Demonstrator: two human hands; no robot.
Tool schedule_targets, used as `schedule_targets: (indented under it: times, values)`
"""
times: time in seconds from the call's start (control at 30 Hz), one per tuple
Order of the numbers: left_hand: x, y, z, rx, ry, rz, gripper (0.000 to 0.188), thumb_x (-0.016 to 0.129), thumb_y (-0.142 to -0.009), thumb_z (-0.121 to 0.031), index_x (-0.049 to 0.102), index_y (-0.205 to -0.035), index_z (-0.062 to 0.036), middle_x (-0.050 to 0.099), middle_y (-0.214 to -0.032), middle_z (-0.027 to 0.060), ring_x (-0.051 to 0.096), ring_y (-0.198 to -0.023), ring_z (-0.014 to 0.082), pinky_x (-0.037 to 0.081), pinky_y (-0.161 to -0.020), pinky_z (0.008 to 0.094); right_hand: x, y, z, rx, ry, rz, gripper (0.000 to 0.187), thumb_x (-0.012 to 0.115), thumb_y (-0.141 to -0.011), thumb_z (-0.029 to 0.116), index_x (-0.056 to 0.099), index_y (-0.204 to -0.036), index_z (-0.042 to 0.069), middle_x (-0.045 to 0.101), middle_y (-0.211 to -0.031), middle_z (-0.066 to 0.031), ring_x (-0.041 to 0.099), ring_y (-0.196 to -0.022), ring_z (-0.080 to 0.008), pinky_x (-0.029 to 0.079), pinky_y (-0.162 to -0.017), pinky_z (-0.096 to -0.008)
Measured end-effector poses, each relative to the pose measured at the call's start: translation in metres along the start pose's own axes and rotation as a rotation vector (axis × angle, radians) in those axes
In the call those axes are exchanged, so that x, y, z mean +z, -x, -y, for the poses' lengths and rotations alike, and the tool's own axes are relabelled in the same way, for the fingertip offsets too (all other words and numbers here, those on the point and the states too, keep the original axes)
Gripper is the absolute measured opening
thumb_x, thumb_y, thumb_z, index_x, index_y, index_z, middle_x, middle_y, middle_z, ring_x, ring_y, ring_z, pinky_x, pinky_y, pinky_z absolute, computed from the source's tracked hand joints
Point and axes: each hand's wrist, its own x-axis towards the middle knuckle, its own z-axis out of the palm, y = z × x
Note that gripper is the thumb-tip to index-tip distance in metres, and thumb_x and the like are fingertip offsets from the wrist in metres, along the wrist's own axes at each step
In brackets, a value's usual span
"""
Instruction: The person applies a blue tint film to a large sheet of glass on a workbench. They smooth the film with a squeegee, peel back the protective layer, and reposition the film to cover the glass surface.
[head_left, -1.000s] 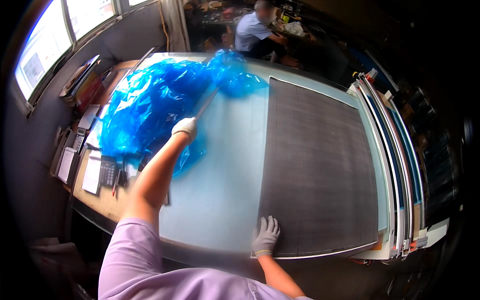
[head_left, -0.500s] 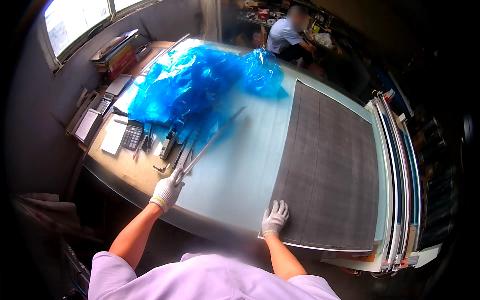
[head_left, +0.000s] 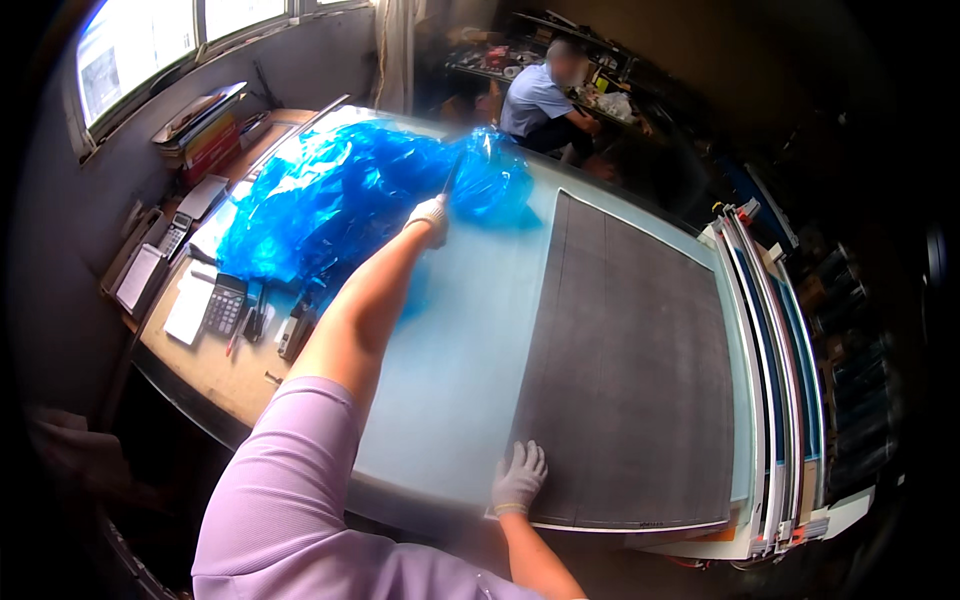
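Note:
My left hand [head_left: 430, 221], in a white knitted glove, reaches far across the table [head_left: 440, 410]. Its fingers are closed around a long thin metal strip [head_left: 453, 176], of which only the upper end shows, beside the blue plastic film [head_left: 340, 190]. The lower part of the strip is hidden by the hand and forearm. At the near left corner of a large dark grey sheet [head_left: 640, 370] with a pale border, my right hand [head_left: 520, 478], also gloved, lies flat with fingers spread. The sheet is spread flat and carries thin lengthwise lines.
A calculator [head_left: 225, 305], papers [head_left: 190, 310] and a stapler [head_left: 294, 331] lie at the table's left. Stacked frames [head_left: 770, 380] stand along the right edge. Another person [head_left: 537, 103] sits beyond the far side. Books [head_left: 205, 135] are piled below the window.
My left hand has moved forward and right with the metal strip, from the near edge to beside the film. My right hand stays on the sheet's corner. The whole view has shifted slightly.

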Motion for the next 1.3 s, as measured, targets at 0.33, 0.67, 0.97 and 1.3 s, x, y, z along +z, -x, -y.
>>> schedule_targets:
  times: [0.33,0.67,0.97,1.3]
  values:
    - [-0.014,0.098,0.052,0.204,-0.564,0.027,0.043,0.046,-0.094,-0.014,0.04,-0.134,-0.0006,0.062,-0.112,0.0256,0.064,-0.1,0.037,0.055,-0.075,0.0454,0.001,0.0,0.0,-0.008,-0.029,0.002,0.048,0.061,-0.081,0.028,0.052,-0.122,0.006,0.044,-0.135,-0.0179,0.038,-0.128,-0.0369,0.032,-0.103,-0.0532]
    - [-0.079,0.28,0.158,0.281,-0.861,0.208,0.073,0.05,-0.088,-0.006,0.015,-0.151,-0.0115,0.064,-0.099,0.0273,0.066,-0.086,0.0397,0.053,-0.072,0.0455,-0.002,0.0,0.0,-0.022,-0.001,-0.023,0.045,0.06,-0.083,0.026,0.051,-0.123,0.006,0.044,-0.134,-0.0182,0.038,-0.127,-0.0364,0.031,-0.104,-0.051]
    - [-0.053,0.411,0.273,0.321,-0.61,-0.126,0.058,0.049,-0.09,-0.011,0.029,-0.144,-0.0101,0.066,-0.075,0.0183,0.064,-0.064,0.0382,0.052,-0.06,0.0467,0.009,0.005,0.001,-0.052,-0.023,-0.052,0.046,0.062,-0.082,0.026,0.051,-0.123,0.007,0.045,-0.134,-0.0185,0.038,-0.127,-0.0377,0.031,-0.104,-0.0527]
    - [-0.057,0.513,0.412,0.087,-0.359,-0.788,0.02,0.074,-0.072,-0.019,0.058,-0.072,-0.0084,0.058,-0.061,0.013,0.059,-0.058,0.0333,0.046,-0.053,0.0406,0.009,0.007,0.005,-0.063,0.0,-0.041,0.044,0.06,-0.085,0.025,0.051,-0.124,0.007,0.045,-0.134,-0.0173,0.039,-0.127,-0.0359,0.031,-0.104,-0.0495]
